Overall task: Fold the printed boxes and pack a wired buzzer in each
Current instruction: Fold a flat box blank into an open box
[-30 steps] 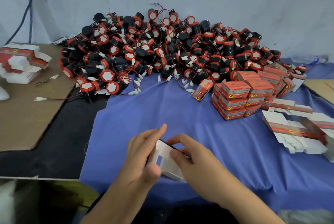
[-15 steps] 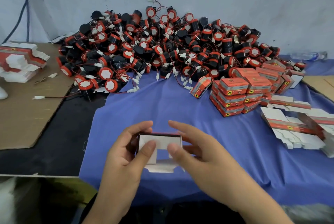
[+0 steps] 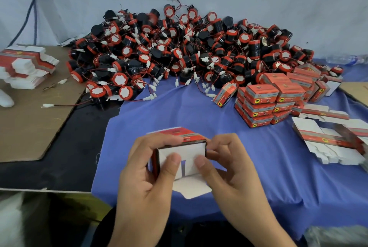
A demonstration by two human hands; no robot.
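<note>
Red-and-white printed cardboard box now squared up, flaps folded in. Before the black-and-red buzzer heap, left hand and right hand grip it, thumbs pinning flaps shut.

Your table has a dark top. A blue cloth covers its middle and right part and hangs over the near edge. A brown cardboard sheet lies on the left, with a stack of flat box blanks at its far end and a loose wire with a white plug near its right edge. A big heap of wired buzzers sits at the back, spreading across cardboard, dark top and cloth. On the cloth to your right, folded boxes stand stacked just beside the heap. Nearer you, more flat blanks lie fanned out. Another cardboard piece lies at the far right.
</note>
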